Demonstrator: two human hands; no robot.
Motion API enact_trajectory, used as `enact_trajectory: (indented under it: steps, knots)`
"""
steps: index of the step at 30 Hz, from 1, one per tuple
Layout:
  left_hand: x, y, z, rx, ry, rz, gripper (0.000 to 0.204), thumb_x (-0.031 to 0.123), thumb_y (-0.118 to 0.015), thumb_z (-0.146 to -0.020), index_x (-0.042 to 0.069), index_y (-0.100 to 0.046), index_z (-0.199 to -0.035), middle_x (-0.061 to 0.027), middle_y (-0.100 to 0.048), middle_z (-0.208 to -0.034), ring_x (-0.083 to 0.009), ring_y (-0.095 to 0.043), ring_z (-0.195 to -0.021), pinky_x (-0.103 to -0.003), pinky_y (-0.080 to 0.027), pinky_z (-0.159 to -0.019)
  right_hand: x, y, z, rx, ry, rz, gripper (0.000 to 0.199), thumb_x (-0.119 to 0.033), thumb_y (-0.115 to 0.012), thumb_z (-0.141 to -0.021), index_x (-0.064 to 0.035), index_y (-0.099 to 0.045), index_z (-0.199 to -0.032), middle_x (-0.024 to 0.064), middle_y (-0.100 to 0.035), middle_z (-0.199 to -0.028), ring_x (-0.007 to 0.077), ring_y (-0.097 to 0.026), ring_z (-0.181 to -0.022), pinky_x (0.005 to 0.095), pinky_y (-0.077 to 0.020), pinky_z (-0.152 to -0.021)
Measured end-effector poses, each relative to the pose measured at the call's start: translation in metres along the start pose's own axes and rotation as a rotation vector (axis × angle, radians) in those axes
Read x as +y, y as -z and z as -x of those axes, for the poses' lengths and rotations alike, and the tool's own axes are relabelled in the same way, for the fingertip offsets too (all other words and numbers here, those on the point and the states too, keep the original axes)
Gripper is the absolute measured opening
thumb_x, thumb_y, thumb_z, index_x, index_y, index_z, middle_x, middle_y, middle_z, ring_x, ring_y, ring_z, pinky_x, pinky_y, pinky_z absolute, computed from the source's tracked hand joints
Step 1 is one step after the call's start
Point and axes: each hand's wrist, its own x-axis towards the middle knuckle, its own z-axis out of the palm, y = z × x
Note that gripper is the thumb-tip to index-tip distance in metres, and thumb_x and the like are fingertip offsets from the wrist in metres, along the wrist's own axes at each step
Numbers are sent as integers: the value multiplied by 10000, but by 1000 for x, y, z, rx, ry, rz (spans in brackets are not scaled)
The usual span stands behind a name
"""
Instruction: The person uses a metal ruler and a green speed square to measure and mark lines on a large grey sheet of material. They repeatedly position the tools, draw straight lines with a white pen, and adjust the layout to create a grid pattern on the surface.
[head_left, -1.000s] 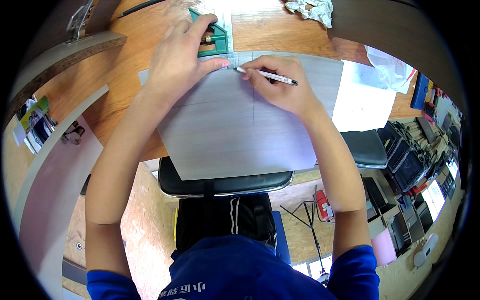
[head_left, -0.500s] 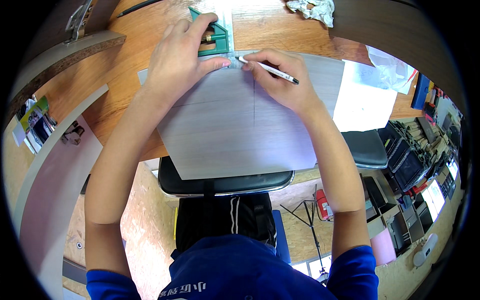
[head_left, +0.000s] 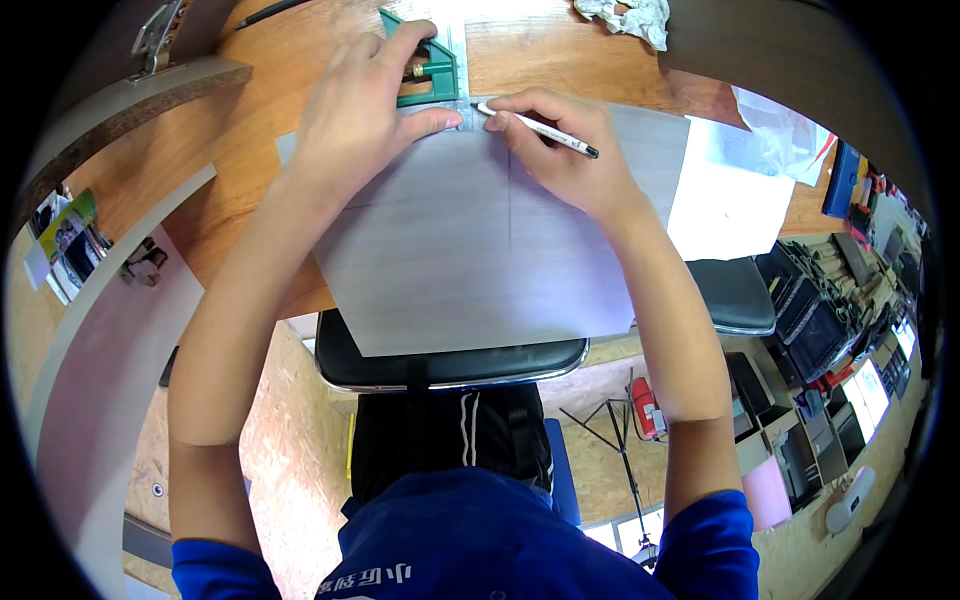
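A grey wood-grain board (head_left: 450,250) lies over the near edge of the wooden table, with a dark line running down its middle. My left hand (head_left: 355,115) is closed around the green head of a combination square (head_left: 447,80) at the board's far edge. Its thumb presses beside the square's metal blade, part of which reaches onto the board. In my right hand (head_left: 580,140) is a white pen (head_left: 548,133) with black ends, pinched between thumb and fingers. The pen's tip is close beside the blade, near the far edge of the board; whether it touches the board I cannot tell.
White paper (head_left: 725,195) and a clear plastic bag (head_left: 775,140) lie to the right. Crumpled tissue (head_left: 640,22) and a dark pencil-like stick (head_left: 270,12) are at the back. A panel with a metal hinge (head_left: 155,45) stands at left. Below the board is a black seat (head_left: 450,370).
The pen tip and my right hand have shifted very slightly away from me along the blade. My left hand stays on the combination square, almost unmoved.
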Motion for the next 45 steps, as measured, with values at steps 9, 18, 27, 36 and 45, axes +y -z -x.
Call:
enact_trajectory:
  steps: [9,18,27,36,45]
  knots:
    - [-2,0,1,15,-16,-19,785,423,-900,-733,165,-556,-1390,-146,-651,-1094,-363,-632,-1102,-474,-542,-912,-1,7,1,-144,-23,109,89,-45,-691,-963,-2,-758,-1004,34,-762,-859,84,-685,-760,232,-537,-679]
    - [1,0,0,18,-30,-48,798,436,-894,-738,158,-546,-1401,-162,-658,-1113,-379,-634,-1100,-478,-544,-918,6,7,1,-82,0,54,117,-76,-682,-984,-9,-757,-1045,39,-764,-874,104,-691,-765,244,-547,-701]
    - [1,1,1,13,1,-48,757,395,-903,-748,142,-561,-1374,-118,-673,-1145,-340,-637,-1086,-446,-536,-939,5,3,-1,-76,14,117,106,-96,-689,-976,-16,-751,-1008,34,-763,-869,83,-660,-742,249,-528,-678]
    - [5,9,-2,8,-33,41,749,350,-927,-707,106,-583,-1325,-154,-677,-1131,-362,-636,-1114,-477,-541,-910,7,7,10,103,-131,-253,135,-68,-601,-1029,31,-686,-1066,90,-746,-923,99,-613,-648,243,-503,-582]
    - [20,45,18,95,-179,49,698,306,-927,-702,51,-614,-1271,-164,-630,-1076,-376,-610,-1008,-475,-522,-861,19,-6,20,467,-98,-513,291,-189,-514,-1099,44,-652,-1207,89,-752,-993,60,-580,-586,226,-483,-523]
